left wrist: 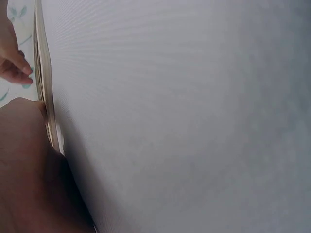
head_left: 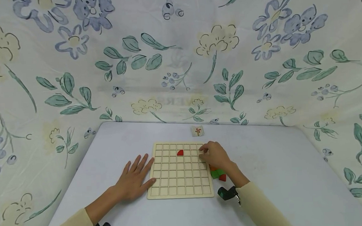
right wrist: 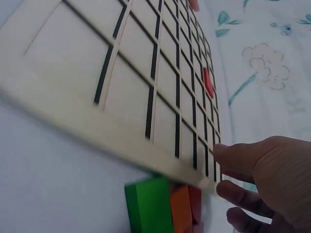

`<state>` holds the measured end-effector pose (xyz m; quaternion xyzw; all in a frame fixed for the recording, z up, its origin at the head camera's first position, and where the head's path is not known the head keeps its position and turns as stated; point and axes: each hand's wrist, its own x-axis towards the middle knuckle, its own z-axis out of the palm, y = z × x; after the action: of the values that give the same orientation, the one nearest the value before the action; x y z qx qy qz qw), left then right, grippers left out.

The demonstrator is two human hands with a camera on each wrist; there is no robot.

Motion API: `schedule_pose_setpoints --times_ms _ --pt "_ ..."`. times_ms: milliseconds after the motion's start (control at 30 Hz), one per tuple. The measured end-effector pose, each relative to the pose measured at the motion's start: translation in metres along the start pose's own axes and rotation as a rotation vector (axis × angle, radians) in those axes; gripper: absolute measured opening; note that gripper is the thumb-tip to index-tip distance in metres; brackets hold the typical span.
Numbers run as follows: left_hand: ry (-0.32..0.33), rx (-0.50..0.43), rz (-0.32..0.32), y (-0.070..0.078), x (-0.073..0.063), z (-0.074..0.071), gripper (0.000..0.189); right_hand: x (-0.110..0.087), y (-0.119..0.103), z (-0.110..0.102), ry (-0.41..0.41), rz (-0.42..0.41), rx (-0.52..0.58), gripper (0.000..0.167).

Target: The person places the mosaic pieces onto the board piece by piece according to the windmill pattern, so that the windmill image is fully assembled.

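Note:
A square wooden grid board [head_left: 180,166] lies flat on the white table. One red quarter-round piece [head_left: 180,153] sits in a cell near its far side. My left hand [head_left: 131,184] rests with spread fingers, thumb and index fingertips at the board's left edge. Over the far right edge is my right hand [head_left: 215,156], thumb and index apart with nothing visible between them in the right wrist view. Beside the board, partly under the right forearm, lie green blocks [head_left: 216,173], an orange block [right wrist: 181,208] and a red block [head_left: 222,177].
A small card [head_left: 197,131] with a red and orange pattern on a grid lies behind the board. Floral cloth [head_left: 172,65] hangs around the table [head_left: 273,176]. Black wrist devices [head_left: 227,193] show below both forearms.

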<state>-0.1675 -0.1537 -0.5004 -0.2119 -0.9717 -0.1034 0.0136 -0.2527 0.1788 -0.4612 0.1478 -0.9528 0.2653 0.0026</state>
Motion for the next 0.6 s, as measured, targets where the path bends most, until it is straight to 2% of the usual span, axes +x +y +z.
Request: schedule_pose_setpoints --times_ms 133,300,600 --pt "0.004 -0.005 0.000 0.000 0.000 0.000 0.077 -0.009 0.009 -0.010 -0.019 0.022 -0.044 0.021" --pt "0.004 -0.001 -0.005 0.000 0.001 0.000 0.077 -0.015 0.018 -0.016 -0.030 0.006 -0.088 0.024" --pt "0.046 -0.051 0.017 -0.002 0.000 0.004 0.075 -0.024 0.025 -0.017 -0.045 -0.006 -0.109 0.017"
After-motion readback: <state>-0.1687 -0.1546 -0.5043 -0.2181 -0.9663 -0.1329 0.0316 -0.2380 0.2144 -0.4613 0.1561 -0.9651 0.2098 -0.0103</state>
